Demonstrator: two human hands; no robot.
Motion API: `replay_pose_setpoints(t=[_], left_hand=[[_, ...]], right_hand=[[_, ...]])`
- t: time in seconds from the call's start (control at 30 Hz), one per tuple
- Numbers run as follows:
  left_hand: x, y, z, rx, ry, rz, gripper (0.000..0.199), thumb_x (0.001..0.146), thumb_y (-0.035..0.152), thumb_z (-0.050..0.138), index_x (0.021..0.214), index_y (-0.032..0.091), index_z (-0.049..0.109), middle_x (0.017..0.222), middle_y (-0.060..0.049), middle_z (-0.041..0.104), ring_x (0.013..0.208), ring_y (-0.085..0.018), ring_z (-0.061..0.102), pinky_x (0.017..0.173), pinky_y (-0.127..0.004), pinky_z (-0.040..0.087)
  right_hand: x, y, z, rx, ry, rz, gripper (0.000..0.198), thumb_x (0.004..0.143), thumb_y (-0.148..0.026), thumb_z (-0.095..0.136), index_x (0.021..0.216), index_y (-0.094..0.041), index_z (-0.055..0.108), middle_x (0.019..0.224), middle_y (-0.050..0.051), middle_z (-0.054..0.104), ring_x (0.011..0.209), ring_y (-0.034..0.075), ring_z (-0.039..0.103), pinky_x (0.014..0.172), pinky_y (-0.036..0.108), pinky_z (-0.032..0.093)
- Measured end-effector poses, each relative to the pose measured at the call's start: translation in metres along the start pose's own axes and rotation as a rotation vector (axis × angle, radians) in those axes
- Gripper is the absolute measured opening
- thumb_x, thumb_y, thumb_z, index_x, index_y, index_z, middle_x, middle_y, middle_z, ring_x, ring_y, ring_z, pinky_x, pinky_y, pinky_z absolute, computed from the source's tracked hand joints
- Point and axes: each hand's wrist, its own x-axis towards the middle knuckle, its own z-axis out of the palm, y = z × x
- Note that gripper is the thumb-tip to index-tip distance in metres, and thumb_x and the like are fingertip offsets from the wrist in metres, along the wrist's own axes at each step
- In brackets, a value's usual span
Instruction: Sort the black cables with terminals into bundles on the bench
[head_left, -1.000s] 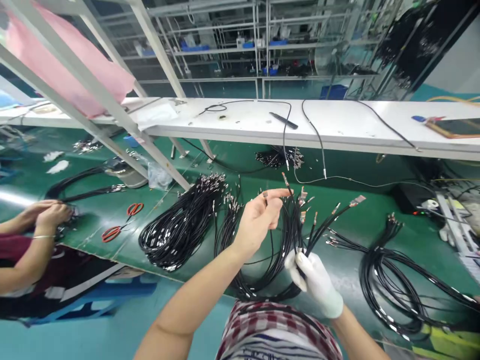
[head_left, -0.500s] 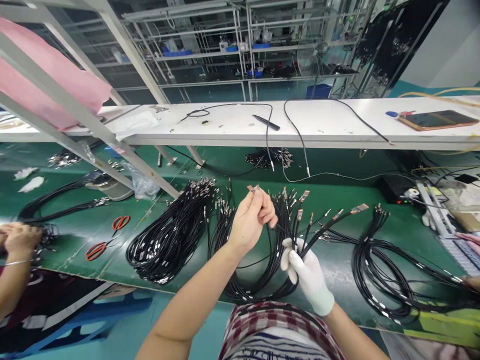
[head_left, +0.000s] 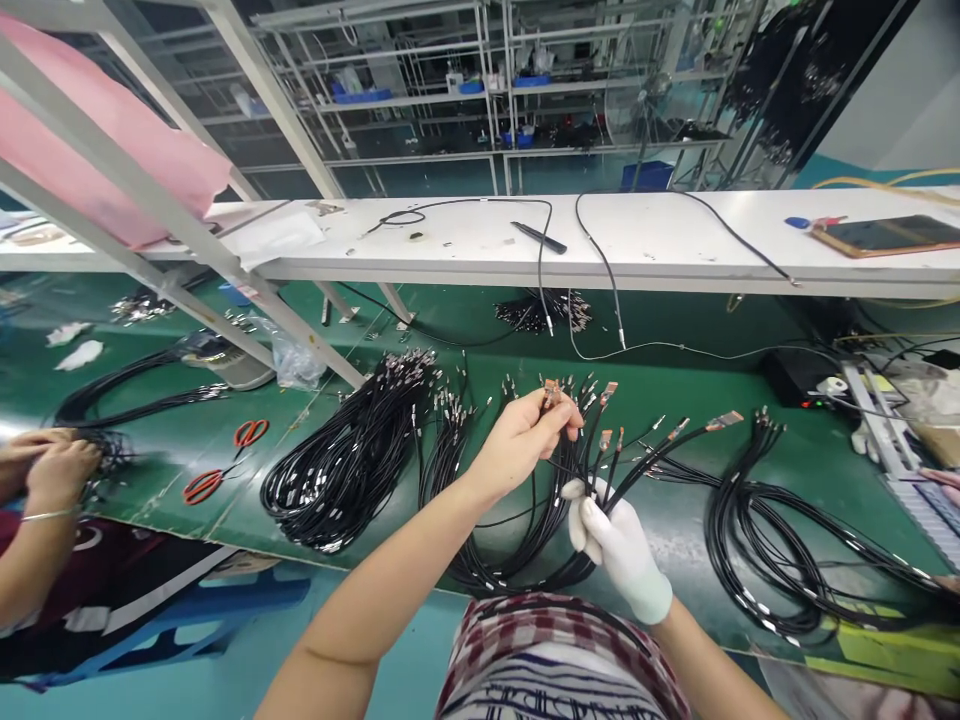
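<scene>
My left hand [head_left: 525, 435], bare, is closed in a pinch on a black cable near its copper-coloured end [head_left: 551, 388]. In a white glove, my right hand [head_left: 619, 545] is wrapped round several black cables [head_left: 626, 475]. Their ends fan out above the glove, some bearing flat copper-coloured tips [head_left: 724, 421]. Below and left of the glove, a looped cable bundle [head_left: 517, 575] rests on the green bench, and the right hand hides part of it. A larger coiled bundle [head_left: 337, 460] lies left of my left forearm.
Red-handled scissors [head_left: 225, 463] lie on the left. Another cable coil [head_left: 742, 530] is at the right. A white shelf [head_left: 465, 235] crosses above the bench, holding a tablet-like device [head_left: 889, 235] and a black pen-like tool [head_left: 538, 238]. A co-worker's hands [head_left: 56, 470] handle cables at far left.
My left hand has moved right and slightly down, closer to the gloved hand, still pinching a cable end. My right hand keeps its hold on the cables. The view has shifted slightly.
</scene>
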Motion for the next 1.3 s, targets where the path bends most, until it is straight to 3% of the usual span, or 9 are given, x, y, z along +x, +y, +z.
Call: replay_pose_setpoints(t=[0.23,0.37,0.53,0.63,0.73,0.8,1.0,1.13,1.3], left_hand=[[-0.002,0.004,0.010,0.157,-0.034,0.056,0.032,0.088,0.041,0.059,0.096,0.012,0.068,0.068,0.000,0.049,0.059,-0.006,0.042,0.051,-0.018,0.030],[-0.002,-0.002,0.008,0.148,0.049,0.059,0.036,0.090,0.045,0.055,0.083,0.012,0.066,0.069,-0.001,0.050,0.060,-0.007,0.043,0.050,-0.019,0.029],[-0.004,-0.013,0.006,0.153,0.010,0.255,0.038,0.097,0.038,0.045,0.069,0.013,0.052,0.086,-0.006,0.058,0.083,-0.011,0.052,0.082,-0.024,0.041],[-0.006,-0.018,0.008,-0.016,-0.041,0.179,0.034,0.097,0.040,0.043,0.073,0.015,0.046,0.065,0.000,0.049,0.069,-0.011,0.051,0.075,-0.026,0.044],[-0.010,-0.018,0.010,-0.052,0.013,0.115,0.035,0.094,0.045,0.047,0.075,0.017,0.042,0.059,0.006,0.031,0.051,-0.006,0.034,0.051,-0.019,0.034],[-0.013,-0.016,0.014,0.085,0.023,0.091,0.032,0.091,0.045,0.055,0.079,0.015,0.048,0.062,0.006,0.031,0.050,-0.004,0.028,0.047,-0.018,0.028],[-0.015,-0.013,0.023,0.278,-0.022,-0.021,0.027,0.085,0.038,0.062,0.089,0.012,0.067,0.072,-0.001,0.054,0.057,-0.007,0.046,0.054,-0.021,0.041],[-0.013,-0.019,0.017,0.339,0.038,0.083,0.029,0.091,0.036,0.055,0.086,0.012,0.070,0.088,-0.006,0.064,0.074,-0.011,0.057,0.068,-0.022,0.045],[-0.013,-0.022,0.022,0.480,-0.046,0.101,0.022,0.089,0.032,0.059,0.096,0.015,0.071,0.096,-0.006,0.068,0.087,-0.015,0.061,0.081,-0.026,0.045]], right_hand=[[-0.001,-0.004,0.000,0.004,-0.134,0.024,0.036,0.099,-0.047,0.047,0.108,-0.013,0.055,0.054,-0.002,0.051,0.040,0.008,0.031,0.039,0.022,0.021],[-0.003,-0.002,0.004,0.024,-0.006,-0.050,0.041,0.098,-0.041,0.051,0.130,-0.017,0.046,0.077,0.002,0.062,0.041,0.007,0.038,0.040,0.021,0.030],[0.004,-0.002,0.006,-0.048,0.246,-0.169,0.032,0.095,-0.036,0.054,0.123,-0.019,0.053,0.110,0.010,0.062,0.088,0.018,0.063,0.074,0.031,0.052],[0.007,-0.009,0.004,-0.181,0.272,-0.284,0.024,0.096,-0.033,0.051,0.113,-0.018,0.058,0.113,0.009,0.060,0.107,0.021,0.056,0.092,0.034,0.046],[0.008,-0.018,0.005,-0.239,0.331,-0.339,0.019,0.099,-0.031,0.045,0.105,-0.018,0.057,0.104,0.006,0.060,0.094,0.018,0.058,0.087,0.031,0.046],[0.008,-0.022,0.007,-0.240,0.350,-0.335,0.019,0.100,-0.030,0.042,0.096,-0.018,0.057,0.095,0.005,0.060,0.085,0.017,0.057,0.080,0.029,0.047],[0.009,-0.028,0.012,-0.144,0.237,-0.281,0.024,0.102,-0.032,0.039,0.092,-0.018,0.056,0.088,0.004,0.061,0.080,0.017,0.057,0.069,0.028,0.046],[0.010,-0.032,0.004,-0.229,0.244,-0.246,0.030,0.103,-0.036,0.037,0.097,-0.017,0.060,0.092,0.006,0.063,0.080,0.018,0.058,0.075,0.029,0.047],[0.011,-0.039,0.001,-0.326,0.152,-0.234,0.029,0.103,-0.036,0.037,0.099,-0.020,0.061,0.091,0.007,0.063,0.094,0.022,0.057,0.093,0.036,0.044]])
